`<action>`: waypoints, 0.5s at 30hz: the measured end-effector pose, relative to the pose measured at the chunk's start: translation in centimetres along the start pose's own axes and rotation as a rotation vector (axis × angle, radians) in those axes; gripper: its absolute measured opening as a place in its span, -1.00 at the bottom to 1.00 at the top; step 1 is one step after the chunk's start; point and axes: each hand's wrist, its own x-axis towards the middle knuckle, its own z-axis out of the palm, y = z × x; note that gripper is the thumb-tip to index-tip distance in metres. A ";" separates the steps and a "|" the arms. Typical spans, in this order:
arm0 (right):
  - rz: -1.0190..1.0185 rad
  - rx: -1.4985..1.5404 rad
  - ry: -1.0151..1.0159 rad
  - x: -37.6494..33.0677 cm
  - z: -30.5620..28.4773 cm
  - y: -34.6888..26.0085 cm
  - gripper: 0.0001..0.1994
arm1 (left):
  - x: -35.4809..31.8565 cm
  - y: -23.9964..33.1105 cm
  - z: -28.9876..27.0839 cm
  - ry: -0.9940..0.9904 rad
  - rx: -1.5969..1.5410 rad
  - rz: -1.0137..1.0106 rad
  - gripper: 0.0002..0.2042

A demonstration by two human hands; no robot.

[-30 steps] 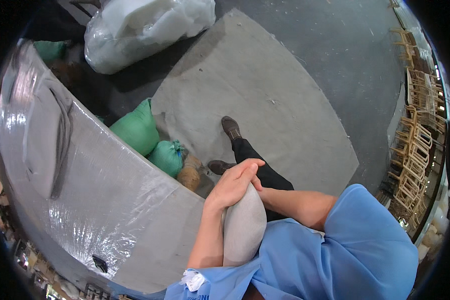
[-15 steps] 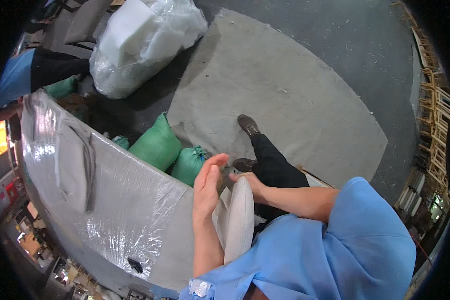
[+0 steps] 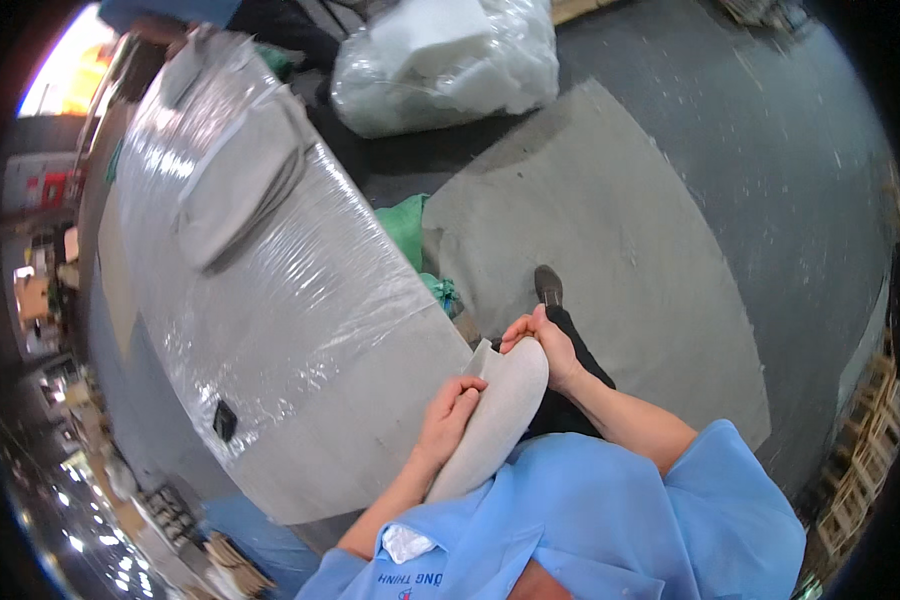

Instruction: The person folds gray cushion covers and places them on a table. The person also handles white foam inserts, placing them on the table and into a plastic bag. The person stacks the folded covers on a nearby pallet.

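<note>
I see a grey felt piece (image 3: 498, 412) at lower centre, pinched by left hand (image 3: 450, 408) on its left edge, right hand (image 3: 542, 340) gripping its top. Beside it, plastic-wrapped table (image 3: 300, 330); clear bag (image 3: 448, 60) of white foam at top; green sacks (image 3: 406, 228) mid-frame.

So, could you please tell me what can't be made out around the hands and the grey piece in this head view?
- Grey felt piece: its lower end is hidden behind the blue shirt.
- Left hand: its palm is pressed to the piece and hidden.
- Right hand: its fingertips curl over the top edge, out of sight.
- Green sacks: mostly hidden by the plastic-wrapped table.
- Small dark thing on the table: too small to identify.
</note>
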 end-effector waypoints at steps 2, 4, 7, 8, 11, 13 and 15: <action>0.074 0.073 0.029 -0.1 1.0 -0.9 -0.23 | -0.4 -2.5 -0.2 0.072 0.033 0.004 -0.66; 0.077 0.067 0.025 0.1 2.0 -1.9 -0.22 | -0.4 -4.1 -0.6 0.240 0.225 0.022 -0.63; -0.053 0.059 -0.036 0.3 4.9 -3.2 -0.26 | -2.0 -4.4 -1.3 0.440 0.357 0.096 -0.59; -0.090 0.049 -0.081 0.2 5.6 -3.3 -0.27 | -2.8 -4.6 -1.7 0.390 0.279 0.032 -0.59; -0.099 -0.041 -0.132 1.0 8.1 -4.2 -0.30 | -4.4 -5.1 -3.0 0.295 0.048 -0.130 -0.60; -0.087 -0.114 -0.155 1.2 9.9 -4.5 -0.32 | -5.5 -6.2 -2.9 0.301 -0.102 -0.217 -0.60; -0.079 -0.142 -0.219 1.7 11.2 -4.7 -0.36 | -5.8 -6.6 -2.6 0.498 -0.017 -0.085 -0.62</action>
